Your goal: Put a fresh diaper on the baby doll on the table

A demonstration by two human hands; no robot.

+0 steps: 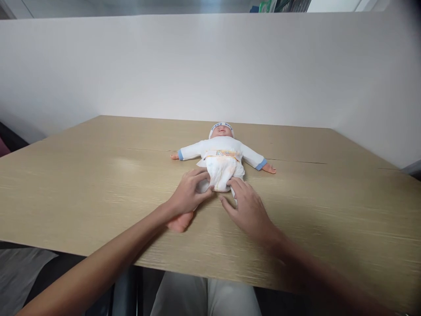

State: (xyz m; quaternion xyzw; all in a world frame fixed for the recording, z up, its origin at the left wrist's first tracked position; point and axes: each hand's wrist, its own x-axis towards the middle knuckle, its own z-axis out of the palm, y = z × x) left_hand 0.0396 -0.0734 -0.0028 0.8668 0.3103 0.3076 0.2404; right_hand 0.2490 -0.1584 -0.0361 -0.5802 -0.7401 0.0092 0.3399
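A baby doll [221,142] lies on its back on the table, arms spread, in a white long-sleeved top with blue cuffs and a white cap with dark lettering. Round its hips is a white diaper [220,171] with an orange printed waistband. At the diaper's left leg edge, my left hand [192,191] is closed with bent fingers and thumb. My right hand [248,206] has its curled fingers on the right leg edge, the thumb lower down. One doll foot [180,223] shows below my left wrist; the other leg is mostly hidden behind my right hand.
The wooden table [98,184] has a thin seam running across it behind the hands. A white partition [210,66] rises along its far edge. My legs in light trousers [207,296] are under the near edge.
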